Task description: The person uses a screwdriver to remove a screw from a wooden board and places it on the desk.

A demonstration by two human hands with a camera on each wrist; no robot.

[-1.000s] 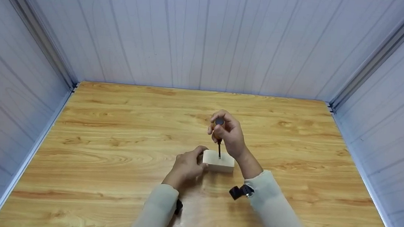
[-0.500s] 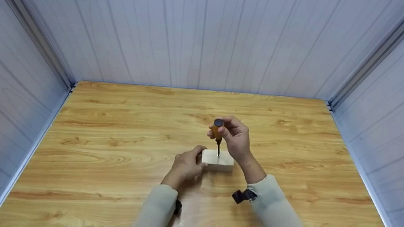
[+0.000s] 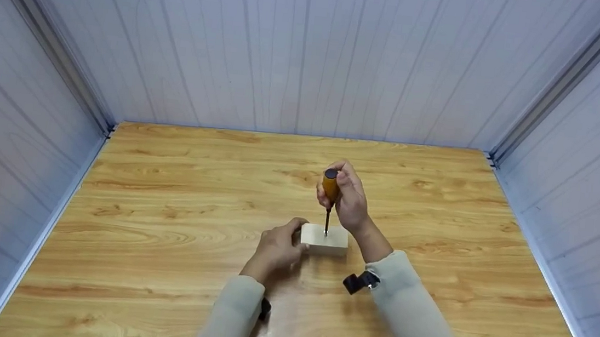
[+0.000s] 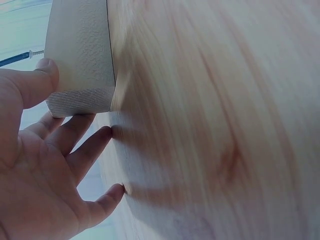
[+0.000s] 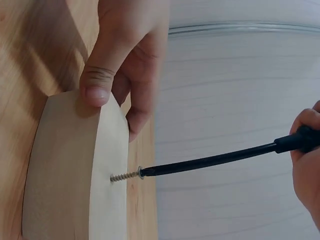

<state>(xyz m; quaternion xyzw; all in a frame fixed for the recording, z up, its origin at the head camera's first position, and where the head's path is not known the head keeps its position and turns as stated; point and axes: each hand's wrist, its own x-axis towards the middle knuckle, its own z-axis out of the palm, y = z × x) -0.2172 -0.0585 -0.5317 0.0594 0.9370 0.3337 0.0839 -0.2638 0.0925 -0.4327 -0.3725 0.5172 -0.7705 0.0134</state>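
Observation:
A pale wooden block (image 3: 324,242) lies on the wood-grain table. My left hand (image 3: 280,245) grips its left end, thumb on the near side and fingers at the far side; in the left wrist view two fingertips touch the table. A screw (image 5: 125,176) stands partly sunk in the block's top, with much of its thread showing. My right hand (image 3: 349,198) holds a screwdriver (image 3: 330,185) with an amber handle and dark end cap, upright above the block. In the right wrist view the black shaft (image 5: 210,160) meets the screw head.
The wood-grain table (image 3: 166,188) spreads out around the block. A white panel wall (image 3: 300,53) closes the back, and similar panels stand left and right. Black wrist cameras (image 3: 360,282) sit at both light sleeves.
My right hand has shifted its fingers around the screwdriver handle, dipping right and then rising again. The block and my left hand stay nearly in place.

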